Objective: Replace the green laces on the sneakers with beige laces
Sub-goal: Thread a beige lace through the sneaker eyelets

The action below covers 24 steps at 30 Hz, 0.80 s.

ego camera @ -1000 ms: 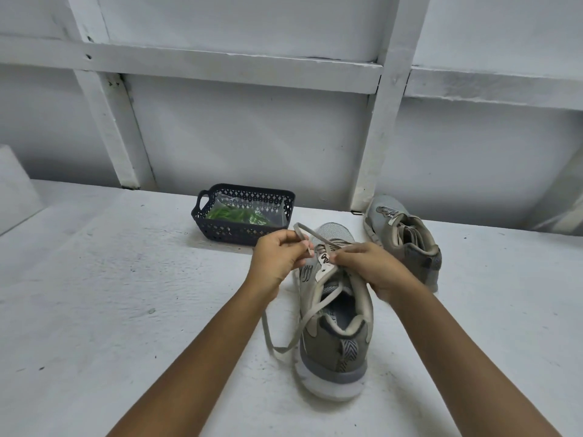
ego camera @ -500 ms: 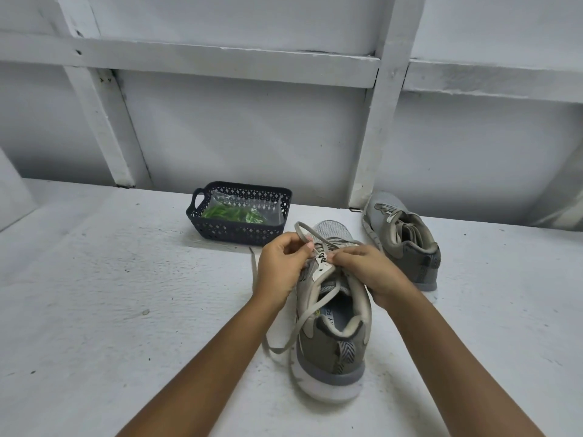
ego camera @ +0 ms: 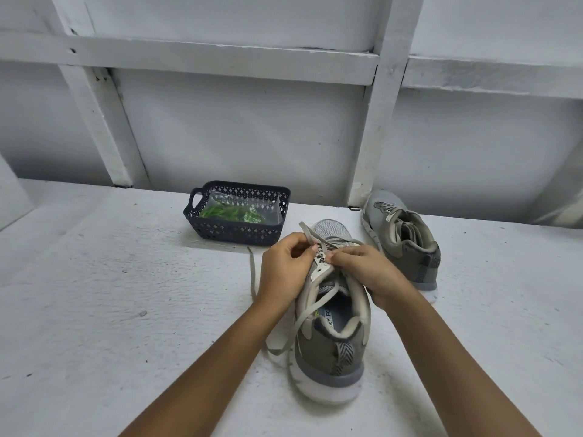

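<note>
A grey sneaker [ego camera: 331, 351] stands on the white table [ego camera: 110, 294], heel toward me. My left hand [ego camera: 284, 269] pinches a loop of the beige lace [ego camera: 304, 230] above the shoe's tongue. My right hand [ego camera: 369, 272] pinches the lace at the tongue, fingertips close to the left hand's. Loose lace ends trail off the shoe's left side [ego camera: 280, 345]. A second grey sneaker [ego camera: 407, 244] with beige lacing stands behind, to the right. Green laces [ego camera: 233, 212] lie in a clear bag inside the dark basket [ego camera: 233, 233].
A white panelled wall with beams [ego camera: 375, 127] rises right behind the basket and the far sneaker. One lace end lies on the table between the basket and my left wrist [ego camera: 252, 269].
Both hands stay at the tongue, fingertips working the lace a little closer together. The view has shifted slightly; shoes and basket have not moved.
</note>
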### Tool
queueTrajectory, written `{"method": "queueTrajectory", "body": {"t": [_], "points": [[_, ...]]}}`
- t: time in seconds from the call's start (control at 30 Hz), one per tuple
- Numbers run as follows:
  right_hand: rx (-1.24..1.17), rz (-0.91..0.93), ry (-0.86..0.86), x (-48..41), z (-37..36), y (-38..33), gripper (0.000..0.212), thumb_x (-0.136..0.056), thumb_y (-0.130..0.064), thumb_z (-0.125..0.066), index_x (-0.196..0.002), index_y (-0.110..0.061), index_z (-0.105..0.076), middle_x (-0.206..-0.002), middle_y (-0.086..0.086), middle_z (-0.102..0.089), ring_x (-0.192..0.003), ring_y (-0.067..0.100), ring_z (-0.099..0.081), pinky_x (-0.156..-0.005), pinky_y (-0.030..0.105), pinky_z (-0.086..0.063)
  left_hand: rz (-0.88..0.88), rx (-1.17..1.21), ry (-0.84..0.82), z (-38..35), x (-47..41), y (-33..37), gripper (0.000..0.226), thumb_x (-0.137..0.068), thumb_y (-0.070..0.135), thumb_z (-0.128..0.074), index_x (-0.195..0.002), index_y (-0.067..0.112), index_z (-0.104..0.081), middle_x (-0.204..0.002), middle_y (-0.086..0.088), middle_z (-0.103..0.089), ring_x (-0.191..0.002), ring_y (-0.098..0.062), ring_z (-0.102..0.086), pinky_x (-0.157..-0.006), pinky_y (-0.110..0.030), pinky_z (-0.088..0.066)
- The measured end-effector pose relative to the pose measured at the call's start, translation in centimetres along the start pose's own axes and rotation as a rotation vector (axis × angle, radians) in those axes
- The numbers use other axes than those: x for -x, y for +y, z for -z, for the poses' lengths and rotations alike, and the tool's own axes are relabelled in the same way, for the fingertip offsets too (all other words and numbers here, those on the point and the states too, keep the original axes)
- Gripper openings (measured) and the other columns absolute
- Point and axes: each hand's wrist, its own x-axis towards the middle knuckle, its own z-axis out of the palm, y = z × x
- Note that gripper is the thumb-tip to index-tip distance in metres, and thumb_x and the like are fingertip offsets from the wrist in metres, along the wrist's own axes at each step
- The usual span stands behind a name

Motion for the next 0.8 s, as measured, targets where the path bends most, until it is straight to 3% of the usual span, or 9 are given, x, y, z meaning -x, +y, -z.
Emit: {"method": "queueTrajectory", "body": {"t": [0.1, 0.17, 0.3, 0.4, 0.5, 0.6, 0.67, 0.8], "points": [[0.011, 0.007, 0.007, 0.1, 0.1, 0.0, 0.017, -0.089, -0.005, -0.056, -0.089, 0.010, -0.066, -0.076, 0.015, -0.062, -0.072, 0.023, -0.058, -0.071, 0.029, -0.048, -0.048, -0.071, -0.043, 0.2, 0.0, 0.2, 0.015, -0.084, 0.007, -0.066, -0.080, 0.021, -0.067, -0.072, 0.017, -0.065, -0.068, 0.009, -0.059, -0.068, -0.009, -0.047], [0.028, 0.012, 0.004, 0.1, 0.1, -0.1, 0.017, -0.090, -0.005, -0.056, -0.083, 0.004, -0.068, -0.073, 0.011, -0.064, -0.069, 0.019, -0.059, -0.068, 0.026, -0.049, -0.044, -0.097, -0.081, 0.3, -0.1, 0.3, 0.012, -0.084, 0.006, -0.066, -0.082, 0.018, -0.070, -0.073, 0.017, -0.065, -0.068, 0.010, -0.059, -0.065, -0.005, -0.043], [0.061, 0.025, 0.010, 0.3, -0.1, -0.2, 0.022, -0.090, -0.006, -0.054, -0.075, -0.009, -0.070, -0.073, 0.008, -0.066, -0.069, 0.016, -0.061, -0.068, 0.024, -0.050, -0.015, -0.173, -0.106, 0.8, -0.6, 0.4, 0.006, -0.083, 0.010, -0.068, -0.085, 0.009, -0.074, -0.088, -0.001, -0.068, -0.077, -0.004, -0.060, -0.067, -0.004, -0.041], [0.139, 0.021, 0.031, 0.1, -0.2, -0.2, 0.024, -0.089, -0.007, -0.056, -0.069, -0.013, -0.069, -0.071, 0.005, -0.066, -0.068, 0.014, -0.060, -0.072, 0.026, -0.049, 0.004, -0.256, -0.204, 1.4, -0.6, 0.7, 0.018, -0.090, 0.016, -0.061, -0.081, 0.006, -0.073, -0.094, -0.006, -0.065, -0.087, -0.012, -0.059, -0.073, -0.014, -0.041], [0.250, 0.022, 0.028, 0.0, -0.5, -0.2, 0.020, -0.087, -0.009, -0.058, -0.069, -0.008, -0.067, -0.069, 0.010, -0.062, -0.069, 0.019, -0.056, -0.072, 0.032, -0.046, 0.053, -0.256, -0.297, 2.0, 0.0, 1.6, 0.035, -0.094, 0.029, -0.055, -0.067, 0.009, -0.066, -0.089, -0.009, -0.062, -0.082, -0.011, -0.056, -0.069, -0.018, -0.038], [0.249, 0.025, 0.054, -0.1, -0.9, -0.3, 0.023, -0.086, -0.003, -0.056, -0.065, -0.013, -0.062, -0.067, 0.007, -0.061, -0.067, 0.018, -0.056, -0.072, 0.033, -0.048, 0.053, -0.293, -0.430, 2.2, 0.9, 2.3, 0.020, -0.091, 0.029, -0.058, -0.097, 0.012, -0.068, -0.105, -0.009, -0.059, -0.092, -0.009, -0.054, -0.073, -0.013, -0.036], [0.255, 0.052, 0.087, 0.1, -1.1, -0.3, 0.025, -0.086, -0.002, -0.056, -0.065, -0.016, -0.060, -0.065, 0.003, -0.060, -0.064, 0.015, -0.055, -0.068, 0.029, -0.046, 0.065, -0.347, -0.414, 2.0, 1.4, 2.5, 0.025, -0.089, 0.021, -0.057, -0.114, 0.019, -0.063, -0.113, -0.002, -0.052, -0.103, -0.012, -0.052, -0.079, -0.017, -0.034], [0.398, 0.193, 0.208, 0.5, -1.2, -0.5, 0.019, -0.086, -0.009, -0.060, -0.071, -0.019, -0.062, -0.074, -0.002, -0.061, -0.074, 0.013, -0.056, -0.071, 0.025, -0.042, 0.070, -0.398, -0.241, 0.9, 2.4, 2.6, 0.028, -0.089, 0.013, -0.047, -0.113, 0.014, -0.061, -0.108, -0.006, -0.055, -0.093, -0.018, -0.050, -0.074, -0.024, -0.033]]}}
